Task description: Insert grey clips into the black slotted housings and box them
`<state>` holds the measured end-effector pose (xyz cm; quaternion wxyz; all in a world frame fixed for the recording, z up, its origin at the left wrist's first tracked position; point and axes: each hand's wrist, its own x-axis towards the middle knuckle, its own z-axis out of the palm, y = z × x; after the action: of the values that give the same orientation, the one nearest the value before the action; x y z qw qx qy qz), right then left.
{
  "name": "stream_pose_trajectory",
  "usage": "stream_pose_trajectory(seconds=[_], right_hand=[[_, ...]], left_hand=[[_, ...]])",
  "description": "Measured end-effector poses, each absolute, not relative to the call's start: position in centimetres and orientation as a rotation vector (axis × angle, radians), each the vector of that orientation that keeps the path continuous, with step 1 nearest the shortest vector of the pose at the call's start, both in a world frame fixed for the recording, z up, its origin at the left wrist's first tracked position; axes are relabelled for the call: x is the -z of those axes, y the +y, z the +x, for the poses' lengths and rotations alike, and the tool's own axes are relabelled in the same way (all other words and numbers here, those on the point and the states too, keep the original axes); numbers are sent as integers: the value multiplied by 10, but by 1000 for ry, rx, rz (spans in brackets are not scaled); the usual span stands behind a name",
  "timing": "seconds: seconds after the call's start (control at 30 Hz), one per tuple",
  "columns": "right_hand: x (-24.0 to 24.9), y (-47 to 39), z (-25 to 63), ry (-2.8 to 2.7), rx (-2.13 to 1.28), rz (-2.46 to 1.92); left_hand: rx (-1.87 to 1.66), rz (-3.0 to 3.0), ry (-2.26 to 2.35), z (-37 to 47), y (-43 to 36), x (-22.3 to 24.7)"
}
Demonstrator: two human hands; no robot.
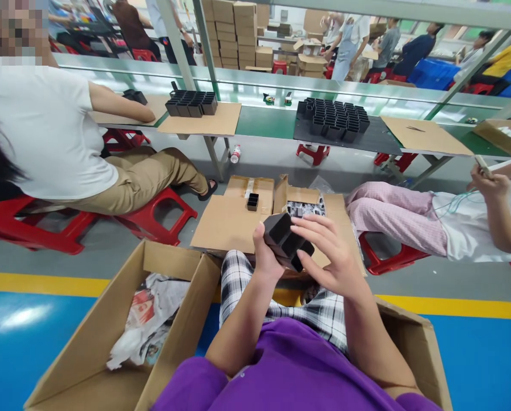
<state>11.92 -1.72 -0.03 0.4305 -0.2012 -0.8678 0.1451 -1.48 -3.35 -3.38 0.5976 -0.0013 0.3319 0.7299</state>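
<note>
Above my lap, my left hand (267,252) is closed round a black plastic casing with open compartments (283,237), which is tilted. My right hand (330,256) has its fingertips and thumb on the right side of the same casing, fingers bent and somewhat apart. Part of the casing is hidden behind my fingers. Just beyond it, a small black two-compartment casing (252,201) stands on a flattened cardboard sheet (221,220). To its right, an opened carton (302,195) shows several black and grey pieces in it.
A deep carton (208,297) with crumpled newspaper (153,314) stands at my left, another carton (422,342) at my right. Seated people flank me on red stools (161,220). Black casings (335,117) stand in groups on the long bench (264,123) ahead.
</note>
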Motion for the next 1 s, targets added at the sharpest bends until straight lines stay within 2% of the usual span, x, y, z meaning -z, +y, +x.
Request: stream_pose_trajectory(seconds=[0.13, 0.3, 0.57, 0.77, 1.0], right_hand=[[20, -6, 125, -2463, -356, -454], [69, -7, 107, -2668, -326, -529], [150, 3, 74, -2802, -616, -713], [198, 62, 37, -2813, -600, -963], [232, 159, -82, -2891, -498, -1029]], left_hand=[[-1547, -81, 806, -29, -39, 56], [-1276, 1, 980, -51, -57, 114], [-1294, 318, 1414, -92, -74, 196], [-1034, 772, 2009, -133, -70, 256], [-615, 1115, 2246, -140, -60, 293]])
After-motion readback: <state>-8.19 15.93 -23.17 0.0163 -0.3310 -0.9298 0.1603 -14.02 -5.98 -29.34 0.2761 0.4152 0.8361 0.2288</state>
